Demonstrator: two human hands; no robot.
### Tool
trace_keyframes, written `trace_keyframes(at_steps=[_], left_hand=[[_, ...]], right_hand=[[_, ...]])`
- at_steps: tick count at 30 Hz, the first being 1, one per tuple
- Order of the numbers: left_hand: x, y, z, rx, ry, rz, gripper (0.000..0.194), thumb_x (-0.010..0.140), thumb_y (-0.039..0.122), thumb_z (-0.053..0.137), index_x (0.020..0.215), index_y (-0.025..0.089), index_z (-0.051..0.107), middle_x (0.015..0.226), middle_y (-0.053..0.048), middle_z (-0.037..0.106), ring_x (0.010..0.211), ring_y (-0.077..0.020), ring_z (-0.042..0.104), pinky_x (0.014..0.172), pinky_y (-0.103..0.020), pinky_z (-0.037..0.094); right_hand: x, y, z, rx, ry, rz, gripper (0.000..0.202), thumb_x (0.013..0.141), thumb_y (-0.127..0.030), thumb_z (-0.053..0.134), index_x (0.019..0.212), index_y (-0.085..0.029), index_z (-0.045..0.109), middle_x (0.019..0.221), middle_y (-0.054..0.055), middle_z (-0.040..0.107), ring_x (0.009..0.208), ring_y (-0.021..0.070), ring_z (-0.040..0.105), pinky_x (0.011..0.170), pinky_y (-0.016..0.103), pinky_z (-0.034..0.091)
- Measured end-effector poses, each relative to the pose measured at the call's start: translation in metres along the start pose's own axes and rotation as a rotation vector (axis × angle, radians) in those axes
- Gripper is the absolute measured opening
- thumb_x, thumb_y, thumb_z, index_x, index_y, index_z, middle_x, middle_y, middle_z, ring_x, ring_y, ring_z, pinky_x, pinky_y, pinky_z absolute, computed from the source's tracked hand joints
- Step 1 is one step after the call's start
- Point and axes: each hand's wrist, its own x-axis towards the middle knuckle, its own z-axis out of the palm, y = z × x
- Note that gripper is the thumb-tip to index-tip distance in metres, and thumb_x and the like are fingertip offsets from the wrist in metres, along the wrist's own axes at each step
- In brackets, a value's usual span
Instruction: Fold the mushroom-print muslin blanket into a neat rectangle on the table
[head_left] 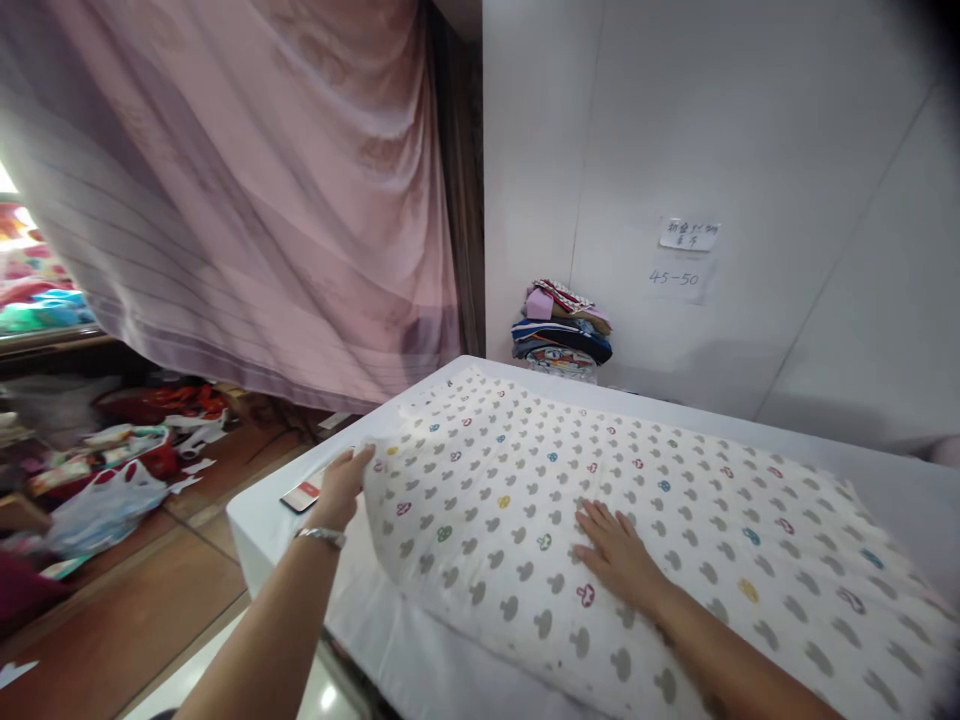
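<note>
A white cloth printed with grey and coloured mushrooms lies spread over a table covered in white. My left hand, with a bracelet at the wrist, pinches the cloth's near left corner, and that edge is lifted slightly. Flat on the middle of the cloth rests my right hand, fingers spread, palm down. A phone lies on the table just left of my left hand, partly hidden by it.
Folded fabrics are stacked by the white wall behind the table. A pink curtain hangs at the back left. Plastic bags and scraps lie on the tiled floor at left.
</note>
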Motion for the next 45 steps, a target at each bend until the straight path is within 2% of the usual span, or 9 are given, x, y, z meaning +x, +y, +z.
trace_keyframes(at_steps=[6, 10, 13, 16, 19, 28, 33, 39, 45], left_hand=[[-0.055, 0.074, 0.128, 0.138, -0.233, 0.346, 0.024, 0.071, 0.039, 0.049, 0.063, 0.016, 0.052, 0.055, 0.004, 0.046, 0.055, -0.0106, 0.043, 0.054, -0.022, 0.035], [-0.183, 0.098, 0.217, 0.322, -0.715, 0.778, 0.025, 0.08, 0.037, 0.043, 0.07, 0.017, 0.055, 0.065, 0.0, 0.058, 0.062, -0.0129, 0.05, 0.061, -0.024, 0.039], [-0.283, 0.081, 0.246, 0.445, -1.087, 1.085, 0.021, 0.079, 0.035, 0.046, 0.078, 0.019, 0.059, 0.08, -0.004, 0.065, 0.074, -0.0177, 0.058, 0.066, -0.027, 0.043], [-0.337, 0.052, 0.248, 0.529, -1.298, 1.195, 0.022, 0.08, 0.034, 0.044, 0.083, 0.019, 0.059, 0.086, -0.006, 0.066, 0.08, -0.0217, 0.061, 0.068, -0.031, 0.045], [-0.349, 0.031, 0.242, 0.541, -1.398, 1.203, 0.02, 0.08, 0.033, 0.044, 0.085, 0.019, 0.058, 0.089, -0.006, 0.067, 0.082, -0.023, 0.062, 0.068, -0.032, 0.046], [-0.328, 0.029, 0.215, 0.37, -1.428, 1.222, 0.026, 0.081, 0.04, 0.053, 0.1, 0.022, 0.055, 0.096, -0.002, 0.062, 0.085, -0.0189, 0.059, 0.074, -0.029, 0.046], [-0.285, 0.042, 0.198, 0.266, -1.273, 1.15, 0.019, 0.085, 0.025, 0.049, 0.101, 0.022, 0.057, 0.096, -0.002, 0.061, 0.089, -0.0161, 0.057, 0.078, -0.027, 0.045], [-0.259, 0.041, 0.181, 0.293, -1.177, 1.153, 0.022, 0.086, 0.028, 0.048, 0.106, 0.022, 0.057, 0.103, -0.004, 0.06, 0.096, -0.018, 0.055, 0.082, -0.031, 0.046], [-0.272, 0.013, 0.176, 0.315, -1.292, 1.258, 0.016, 0.083, 0.031, 0.055, 0.093, 0.021, 0.061, 0.091, -0.004, 0.061, 0.087, -0.0188, 0.056, 0.078, -0.034, 0.046]], right_hand=[[0.007, -0.013, -0.025, 0.889, 0.247, 0.251, 0.057, 0.078, -0.06, 0.051, 0.123, -0.025, 0.056, 0.139, 0.006, 0.043, 0.13, 0.0272, 0.036, 0.105, 0.043, 0.033], [-0.01, 0.013, -0.063, 1.527, 0.311, 0.331, 0.051, 0.08, -0.059, 0.049, 0.112, -0.02, 0.058, 0.114, 0.011, 0.064, 0.104, 0.0253, 0.06, 0.093, 0.041, 0.045], [-0.05, 0.046, -0.086, 1.643, 0.207, 0.413, 0.052, 0.082, -0.06, 0.043, 0.107, -0.017, 0.06, 0.105, 0.012, 0.068, 0.102, 0.0276, 0.061, 0.092, 0.043, 0.045], [-0.097, 0.062, -0.092, 1.638, 0.115, 0.555, 0.052, 0.083, -0.056, 0.045, 0.113, -0.015, 0.057, 0.104, 0.013, 0.068, 0.102, 0.0292, 0.061, 0.091, 0.044, 0.045], [-0.127, 0.059, -0.086, 1.616, 0.142, 0.622, 0.045, 0.081, -0.043, 0.054, 0.117, -0.015, 0.055, 0.104, 0.011, 0.068, 0.1, 0.027, 0.062, 0.089, 0.041, 0.046], [-0.12, 0.051, -0.068, 1.573, 0.219, 0.55, 0.051, 0.065, -0.014, 0.067, 0.115, -0.016, 0.055, 0.094, 0.009, 0.07, 0.082, 0.0237, 0.067, 0.073, 0.035, 0.053], [-0.122, 0.065, -0.103, 1.532, 0.327, 0.63, 0.048, 0.069, -0.016, 0.065, 0.115, -0.014, 0.055, 0.088, 0.01, 0.071, 0.075, 0.0232, 0.068, 0.066, 0.033, 0.056], [-0.184, 0.11, -0.167, 1.47, 0.659, 0.623, 0.045, 0.079, -0.028, 0.055, 0.122, -0.017, 0.05, 0.091, 0.011, 0.071, 0.077, 0.0267, 0.068, 0.069, 0.04, 0.057], [-0.251, 0.147, -0.144, 1.349, 0.703, 0.86, 0.046, 0.073, -0.009, 0.054, 0.118, -0.02, 0.051, 0.088, 0.006, 0.071, 0.075, 0.022, 0.069, 0.067, 0.036, 0.057]])
